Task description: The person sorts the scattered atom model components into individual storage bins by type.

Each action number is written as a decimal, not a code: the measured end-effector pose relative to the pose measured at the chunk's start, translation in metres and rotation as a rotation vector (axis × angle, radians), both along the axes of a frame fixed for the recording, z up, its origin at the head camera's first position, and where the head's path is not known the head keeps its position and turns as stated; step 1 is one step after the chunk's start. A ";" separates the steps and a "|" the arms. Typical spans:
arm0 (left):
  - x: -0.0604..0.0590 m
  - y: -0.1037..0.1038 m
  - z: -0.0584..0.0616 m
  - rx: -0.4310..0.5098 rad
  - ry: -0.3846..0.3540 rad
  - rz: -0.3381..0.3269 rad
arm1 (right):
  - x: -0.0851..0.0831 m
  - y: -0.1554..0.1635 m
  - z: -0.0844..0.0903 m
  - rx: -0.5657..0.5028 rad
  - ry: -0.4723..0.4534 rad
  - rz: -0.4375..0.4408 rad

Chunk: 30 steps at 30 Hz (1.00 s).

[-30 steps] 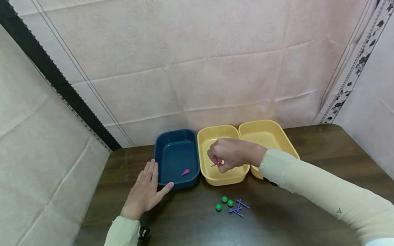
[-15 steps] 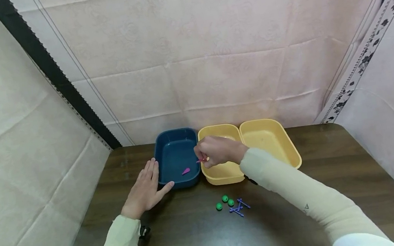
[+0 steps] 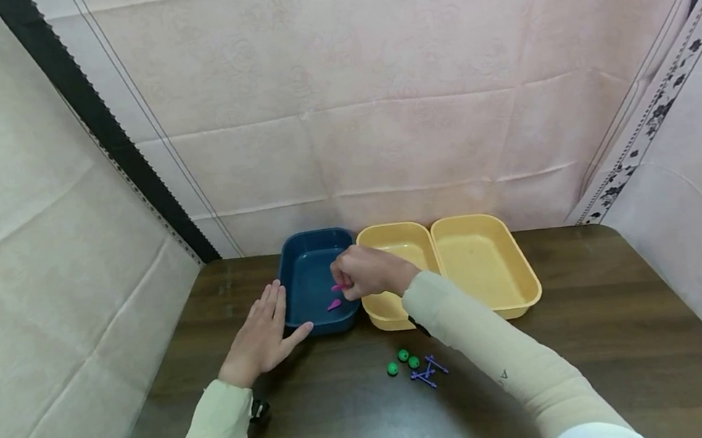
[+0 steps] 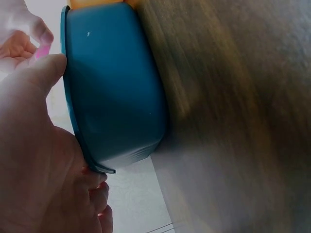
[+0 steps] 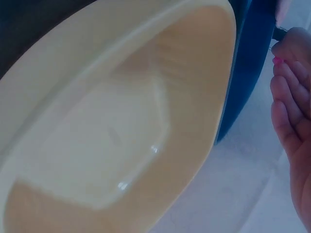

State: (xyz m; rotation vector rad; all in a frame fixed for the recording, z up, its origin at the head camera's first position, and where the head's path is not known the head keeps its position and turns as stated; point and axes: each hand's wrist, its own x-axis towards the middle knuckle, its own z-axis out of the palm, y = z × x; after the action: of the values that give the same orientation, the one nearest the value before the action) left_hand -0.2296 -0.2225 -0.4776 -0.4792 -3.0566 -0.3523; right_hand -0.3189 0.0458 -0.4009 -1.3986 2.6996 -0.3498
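- The right hand [image 3: 364, 276] has its fingers curled and pinches a small pink plastic piece [image 3: 337, 288] at the fingertips; a second ago it held that piece over the near yellow plastic tub [image 3: 397, 272], and it has since travelled leftward across the rim.
- The pinched piece now hangs above the inside of the dark blue plastic tub [image 3: 306, 283], not yet let go. In the right wrist view only a sliver of pink shows at the fingertips [image 5: 278, 60].
- Just below it, a second small pink piece [image 3: 334, 305] lies on the blue tub's floor, where it lay a second ago.
- I judge that pink pieces are being gathered in the blue tub, and that this one is close to being released there.
- The left hand [image 3: 260, 336] lies flat with fingers spread on the dark wooden table [image 3: 602, 334], thumb against the blue tub's near corner; it has not shifted.
- Three green beads [image 3: 403, 360] and some purple sticks [image 3: 427, 372] sit untouched on the table, nearer the person.
- The far yellow plastic tub [image 3: 484, 265] appears to hold nothing.
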 end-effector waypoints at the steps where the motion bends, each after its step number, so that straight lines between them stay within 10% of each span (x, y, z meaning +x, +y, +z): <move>1: 0.000 0.000 0.000 -0.001 -0.003 0.000 | 0.000 -0.002 -0.001 0.004 0.007 0.000; 30: -0.001 0.001 0.002 0.001 -0.006 -0.006 | 0.064 0.041 0.044 0.130 0.031 0.135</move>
State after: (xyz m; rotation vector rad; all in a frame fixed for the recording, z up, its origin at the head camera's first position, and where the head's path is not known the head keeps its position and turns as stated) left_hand -0.2306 -0.2215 -0.4756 -0.4881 -3.0613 -0.3568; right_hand -0.2549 0.0872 -0.3567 -1.5499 2.5806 -0.1415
